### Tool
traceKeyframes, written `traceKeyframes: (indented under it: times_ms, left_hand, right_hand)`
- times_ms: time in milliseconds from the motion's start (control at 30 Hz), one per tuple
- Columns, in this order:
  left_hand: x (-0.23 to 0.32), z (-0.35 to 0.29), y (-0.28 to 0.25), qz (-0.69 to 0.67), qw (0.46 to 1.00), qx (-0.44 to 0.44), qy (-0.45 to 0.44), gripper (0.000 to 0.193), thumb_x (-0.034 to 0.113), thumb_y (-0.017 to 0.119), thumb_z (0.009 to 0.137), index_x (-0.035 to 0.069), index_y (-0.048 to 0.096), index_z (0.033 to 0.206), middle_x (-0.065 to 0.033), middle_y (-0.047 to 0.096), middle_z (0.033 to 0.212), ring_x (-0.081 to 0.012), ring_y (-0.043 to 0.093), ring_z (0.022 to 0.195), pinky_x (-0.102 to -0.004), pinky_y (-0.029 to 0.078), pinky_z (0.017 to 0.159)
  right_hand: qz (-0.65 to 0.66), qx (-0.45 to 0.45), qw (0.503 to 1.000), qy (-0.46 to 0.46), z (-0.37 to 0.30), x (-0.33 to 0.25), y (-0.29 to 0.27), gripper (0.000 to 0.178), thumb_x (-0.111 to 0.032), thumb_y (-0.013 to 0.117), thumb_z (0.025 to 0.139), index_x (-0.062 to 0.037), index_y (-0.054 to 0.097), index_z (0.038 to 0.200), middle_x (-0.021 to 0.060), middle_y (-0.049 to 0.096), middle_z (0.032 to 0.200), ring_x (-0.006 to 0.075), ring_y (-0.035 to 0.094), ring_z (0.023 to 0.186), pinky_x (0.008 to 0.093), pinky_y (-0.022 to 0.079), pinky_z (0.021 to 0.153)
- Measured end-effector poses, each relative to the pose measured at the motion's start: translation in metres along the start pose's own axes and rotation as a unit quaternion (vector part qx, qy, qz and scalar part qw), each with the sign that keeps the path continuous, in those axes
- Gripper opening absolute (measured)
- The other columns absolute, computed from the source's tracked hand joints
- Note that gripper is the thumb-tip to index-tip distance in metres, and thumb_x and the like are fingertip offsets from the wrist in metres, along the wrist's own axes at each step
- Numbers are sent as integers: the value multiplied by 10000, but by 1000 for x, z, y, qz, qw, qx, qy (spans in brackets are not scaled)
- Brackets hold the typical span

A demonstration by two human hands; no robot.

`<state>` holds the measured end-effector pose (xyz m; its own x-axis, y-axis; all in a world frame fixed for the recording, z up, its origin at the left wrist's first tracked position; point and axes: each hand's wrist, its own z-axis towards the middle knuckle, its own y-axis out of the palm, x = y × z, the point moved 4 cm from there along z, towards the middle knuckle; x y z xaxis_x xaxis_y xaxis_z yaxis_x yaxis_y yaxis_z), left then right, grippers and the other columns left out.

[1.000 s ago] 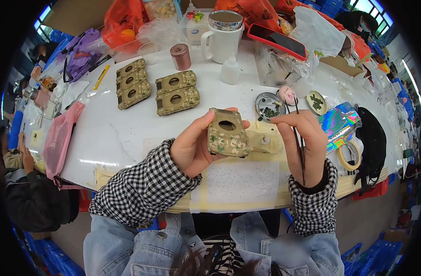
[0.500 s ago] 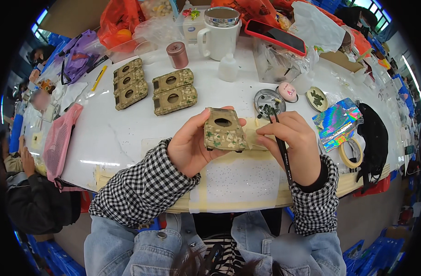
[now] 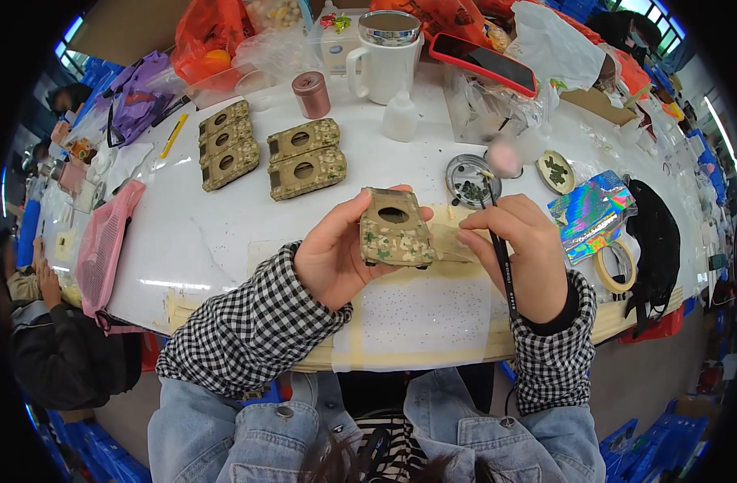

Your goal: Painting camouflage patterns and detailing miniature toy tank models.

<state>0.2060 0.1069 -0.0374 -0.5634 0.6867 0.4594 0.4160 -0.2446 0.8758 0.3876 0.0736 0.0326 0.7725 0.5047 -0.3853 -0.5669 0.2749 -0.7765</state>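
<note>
My left hand (image 3: 336,256) holds up a camouflage-patterned model tank hull (image 3: 396,237) with an oval opening in its top, thumb along its side and fingers beneath. My right hand (image 3: 523,249) grips slim black tweezers (image 3: 507,278), their tip over a round clear dish (image 3: 457,199) with small dark green bits in it. Several like hulls (image 3: 308,177) lie in two groups at the far left. Right of the dish lies a second shallow dish (image 3: 567,187), pale-rimmed, with dark green pieces.
A white mug (image 3: 380,76), a pink canister (image 3: 311,95), a small white bottle (image 3: 400,118) and a red-cased phone (image 3: 485,64) stand farther back. Speckled white paper (image 3: 417,322) covers the near edge. To the right are iridescent foil (image 3: 590,213) and a tape roll (image 3: 614,266).
My right hand has shifted slightly right, and the tweezers have tilted more upright, with their tip farther right over the dish. My left hand has hardly moved with the hull.
</note>
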Motion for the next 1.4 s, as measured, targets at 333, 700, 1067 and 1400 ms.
traceKeyframes:
  times_ms: [333, 700, 1067, 1400]
  left_hand:
    - [-6, -4, 9, 56, 998, 11, -23, 527, 358, 305, 960, 32, 296, 1373, -196, 450, 1302, -302, 525, 1107, -398, 449, 927]
    - [-11, -6, 14, 102, 994, 3, -33, 534, 372, 305, 958, 32, 309, 1369, -169, 517, 1215, -308, 548, 1077, -394, 475, 890]
    - [-12, -6, 13, 101, 994, 5, -34, 534, 375, 306, 957, 30, 312, 1366, -171, 516, 1219, -306, 551, 1075, -394, 484, 884]
    - [-12, -4, 12, 98, 995, -3, -33, 533, 370, 306, 958, 23, 317, 1361, -170, 518, 1220, -304, 553, 1071, -393, 473, 896]
  right_hand:
    - [397, 120, 907, 77, -11, -7, -11, 95, -19, 534, 887, 38, 544, 963, 79, 567, 811, 107, 544, 727, 223, 422, 696]
    - [498, 37, 857, 126, -9, -20, 14, 115, -93, 479, 938, 21, 487, 951, 90, 584, 854, 112, 571, 778, 249, 469, 728]
    - [493, 26, 860, 128, -9, -19, 13, 112, -91, 484, 936, 21, 489, 944, 92, 579, 857, 117, 584, 786, 250, 477, 726]
    - [496, 24, 860, 122, -9, -18, 14, 105, -84, 481, 936, 21, 489, 939, 86, 574, 863, 115, 592, 815, 245, 479, 736]
